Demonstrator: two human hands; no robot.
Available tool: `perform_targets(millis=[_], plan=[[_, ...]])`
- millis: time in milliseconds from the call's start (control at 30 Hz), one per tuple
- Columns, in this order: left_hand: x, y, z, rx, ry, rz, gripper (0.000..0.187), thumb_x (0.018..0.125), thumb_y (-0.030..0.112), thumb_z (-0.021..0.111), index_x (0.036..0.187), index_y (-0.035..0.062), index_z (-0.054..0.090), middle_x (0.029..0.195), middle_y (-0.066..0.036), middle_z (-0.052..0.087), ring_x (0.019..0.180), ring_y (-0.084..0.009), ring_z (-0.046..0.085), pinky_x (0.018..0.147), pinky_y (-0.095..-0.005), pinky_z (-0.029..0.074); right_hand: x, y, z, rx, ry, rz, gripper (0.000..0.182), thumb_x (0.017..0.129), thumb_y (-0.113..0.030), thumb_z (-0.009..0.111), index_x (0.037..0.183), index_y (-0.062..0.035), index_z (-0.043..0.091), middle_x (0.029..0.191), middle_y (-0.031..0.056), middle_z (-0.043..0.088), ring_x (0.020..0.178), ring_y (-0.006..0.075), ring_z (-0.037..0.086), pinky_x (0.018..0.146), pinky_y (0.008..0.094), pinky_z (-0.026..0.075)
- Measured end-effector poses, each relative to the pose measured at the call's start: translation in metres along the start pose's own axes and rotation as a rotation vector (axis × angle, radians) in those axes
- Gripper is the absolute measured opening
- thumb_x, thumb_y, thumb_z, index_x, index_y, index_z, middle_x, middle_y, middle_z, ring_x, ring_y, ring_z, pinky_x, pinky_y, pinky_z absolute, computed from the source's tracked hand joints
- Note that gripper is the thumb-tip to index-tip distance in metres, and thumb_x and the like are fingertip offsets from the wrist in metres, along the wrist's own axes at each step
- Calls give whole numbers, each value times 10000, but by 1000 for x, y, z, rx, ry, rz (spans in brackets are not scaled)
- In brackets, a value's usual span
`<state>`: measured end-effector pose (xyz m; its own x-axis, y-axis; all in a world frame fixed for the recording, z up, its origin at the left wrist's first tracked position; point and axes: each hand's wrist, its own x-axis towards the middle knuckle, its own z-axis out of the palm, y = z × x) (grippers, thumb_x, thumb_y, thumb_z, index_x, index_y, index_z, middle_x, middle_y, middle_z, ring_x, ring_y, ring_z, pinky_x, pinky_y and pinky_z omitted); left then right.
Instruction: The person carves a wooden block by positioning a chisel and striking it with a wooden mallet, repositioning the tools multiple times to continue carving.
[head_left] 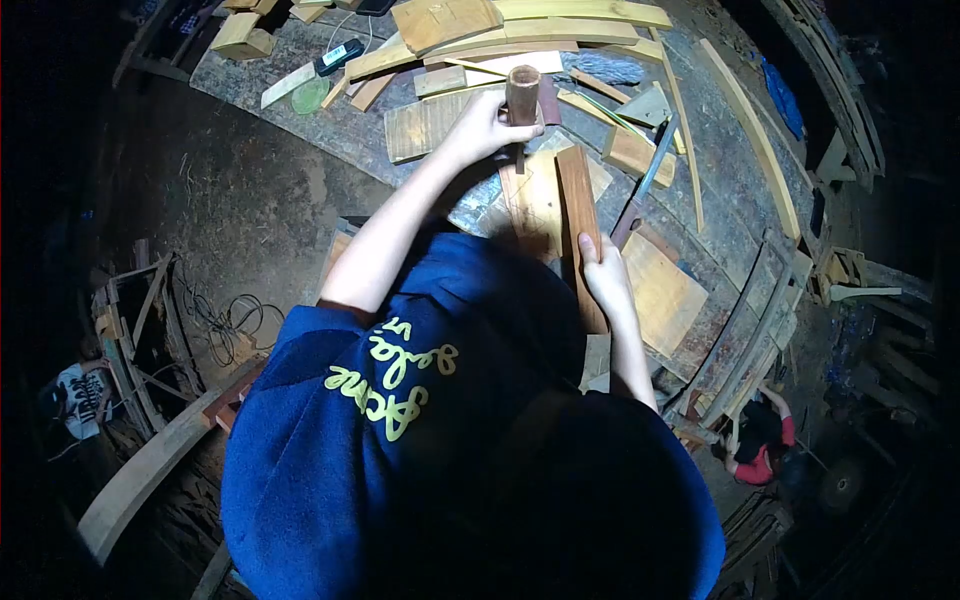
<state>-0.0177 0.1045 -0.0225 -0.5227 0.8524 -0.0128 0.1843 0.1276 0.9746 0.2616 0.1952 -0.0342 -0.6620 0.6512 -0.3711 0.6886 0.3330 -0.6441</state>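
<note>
My left hand is wrapped round the upright wooden handle of a chisel, whose narrow dark blade points down at a pale board. Thin lines are drawn on that board. Closed round the lower part of a long reddish-brown wooden bar is my right hand, with the thumb lying along its face. The bar's far end lies to the right of the chisel, apart from it. Just beyond my right hand, a handsaw with a brown handle rests on the workbench.
Curved wooden strips and offcuts lie along the bench's far side, near a tape-like black tool and a green lid. A flat board is at right. People are at floor level on both sides.
</note>
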Motion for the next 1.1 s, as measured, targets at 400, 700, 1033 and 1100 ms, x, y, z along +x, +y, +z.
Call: perform_targets(millis=[400, 700, 1033, 1100], plan=[[-3, 1, 9, 97, 91, 94, 312, 754, 256, 763, 889, -11, 673, 730, -81, 684, 682, -113, 647, 674, -292, 522, 1, 1, 3, 4, -16, 35, 451, 959, -395, 460, 1078, 19, 596, 961, 315, 630, 972, 462, 599, 841, 492, 463], [2, 13, 15, 172, -2, 96, 309, 728, 223, 775, 897, -9, 661, 740, -104, 680, 688, -139, 660, 694, -309, 537, 4, 1, 5, -57, -6, 2, 435, 959, -375, 465, 1077, 23, 599, 975, 317, 628, 973, 459, 599, 852, 487, 461], [10, 18, 11, 178, 11, 52, 295, 704, 234, 761, 907, 34, 687, 794, -105, 697, 746, -175, 673, 749, -325, 528, 3, -2, 5, -45, -22, 27, 429, 956, -372, 475, 1115, 6, 599, 990, 318, 625, 980, 461, 596, 860, 485, 463], [13, 14, 11, 195, -28, 35, 284, 691, 239, 750, 893, 46, 697, 808, -104, 697, 770, -179, 668, 780, -335, 519, 3, -3, 4, -44, -18, 24, 427, 955, -373, 475, 1121, 1, 599, 995, 319, 624, 983, 461, 595, 862, 483, 463]])
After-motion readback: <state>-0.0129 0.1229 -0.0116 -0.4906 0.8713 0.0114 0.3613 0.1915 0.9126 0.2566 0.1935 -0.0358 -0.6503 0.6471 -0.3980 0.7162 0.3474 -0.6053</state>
